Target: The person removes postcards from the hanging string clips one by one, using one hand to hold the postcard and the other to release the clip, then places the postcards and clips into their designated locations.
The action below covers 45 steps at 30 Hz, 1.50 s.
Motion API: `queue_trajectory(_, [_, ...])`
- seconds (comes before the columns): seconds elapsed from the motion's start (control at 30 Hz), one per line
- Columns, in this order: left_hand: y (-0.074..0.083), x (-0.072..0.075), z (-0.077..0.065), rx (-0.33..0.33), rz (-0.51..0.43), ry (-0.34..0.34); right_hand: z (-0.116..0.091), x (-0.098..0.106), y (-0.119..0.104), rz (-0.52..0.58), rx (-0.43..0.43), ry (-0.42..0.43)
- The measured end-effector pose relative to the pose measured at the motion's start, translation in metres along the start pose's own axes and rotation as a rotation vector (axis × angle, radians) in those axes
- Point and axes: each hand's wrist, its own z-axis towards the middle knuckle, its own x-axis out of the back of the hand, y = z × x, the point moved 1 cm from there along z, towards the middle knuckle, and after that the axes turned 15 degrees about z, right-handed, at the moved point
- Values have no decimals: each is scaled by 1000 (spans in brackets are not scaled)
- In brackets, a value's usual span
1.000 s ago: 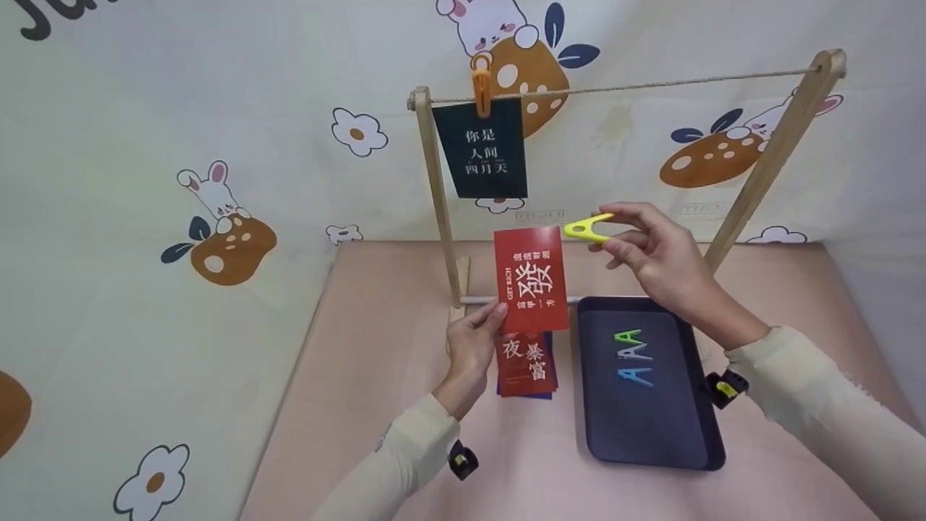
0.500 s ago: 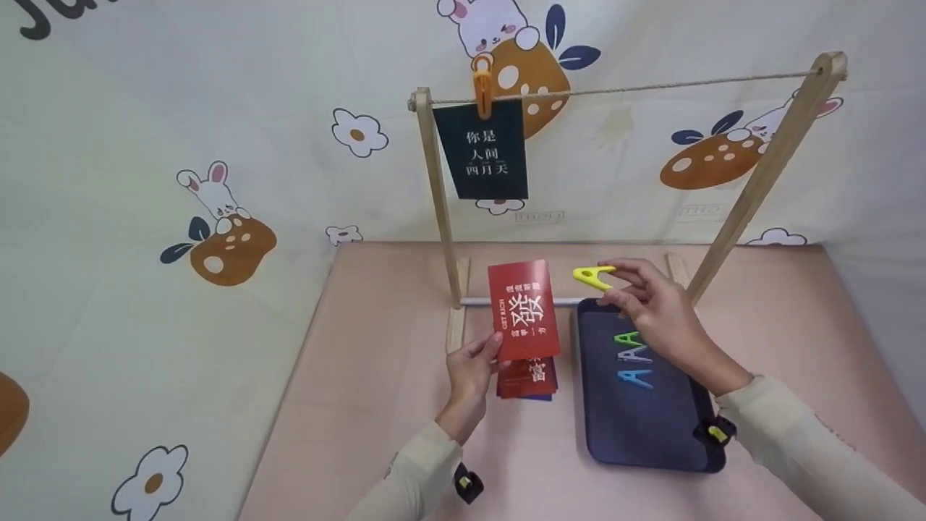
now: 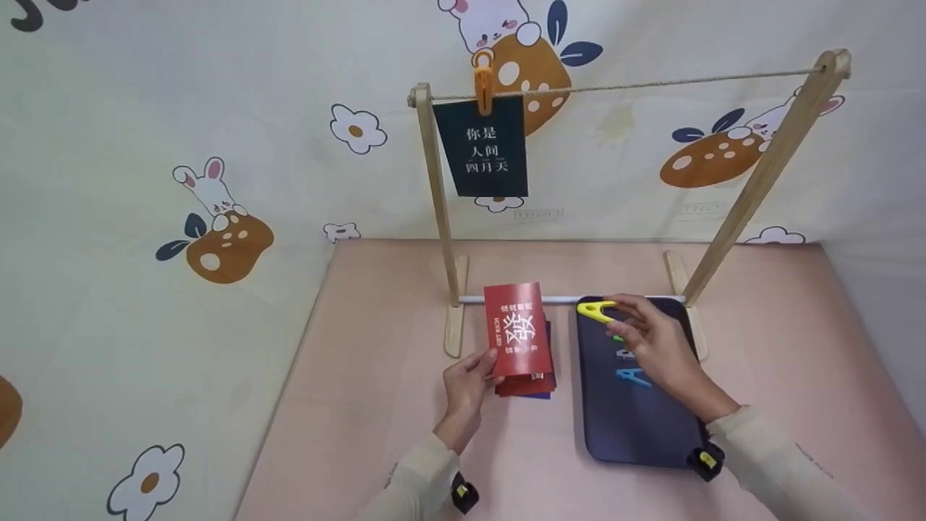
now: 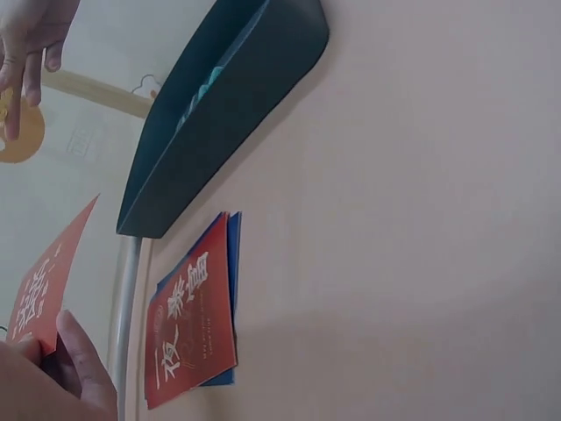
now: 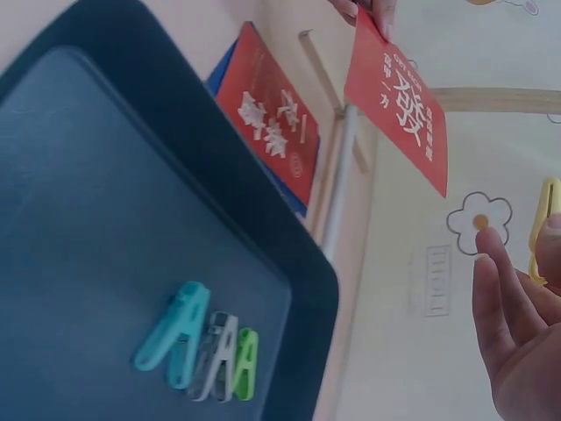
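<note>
My left hand (image 3: 463, 394) pinches a red card (image 3: 512, 329) with white Chinese characters by its lower left edge. It holds this card above a stack of red and blue cards (image 4: 195, 329), partly covering the stack in the head view. Between thumb and fingers my right hand (image 3: 662, 354) pinches a yellow clothespin (image 3: 596, 312), over the far end of the dark tray (image 3: 636, 434). Card and clothespin are apart. Inside the tray lie a blue clothespin (image 5: 175, 333), a grey one and a green clothespin (image 5: 246, 364).
Behind the hands stands a wooden frame (image 3: 767, 174) with a rope (image 3: 651, 83) strung across its top. An orange clothespin (image 3: 484, 87) fixes a dark green card (image 3: 481, 148) to the rope's left end. A patterned backdrop (image 3: 289, 87) rises behind the pink tabletop (image 3: 362, 405).
Both hands have come down toward the table, the left with the red card and the right with the yellow clothespin. Less of the card stack now shows in the head view.
</note>
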Motion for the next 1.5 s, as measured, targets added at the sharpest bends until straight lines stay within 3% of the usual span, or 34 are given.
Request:
queue_trajectory(0.43, [-31,3,5,54,118,3,-27,5,41,-253,74,102])
queue_trajectory(0.8, [-38,0,7,75,145,-15,-62,-1,82,-377,7,141])
queue_trajectory(1.0, [-36,-2,9,50,162,31,-75,-1,95,-425,-47,150])
queue_trajectory(1.3, [-32,-3,8,-50,352,102,-80,1,102,-437,-111,144])
queue_trajectory(1.5, [-30,-6,5,-68,437,109,-80,0,103,-441,-126,144])
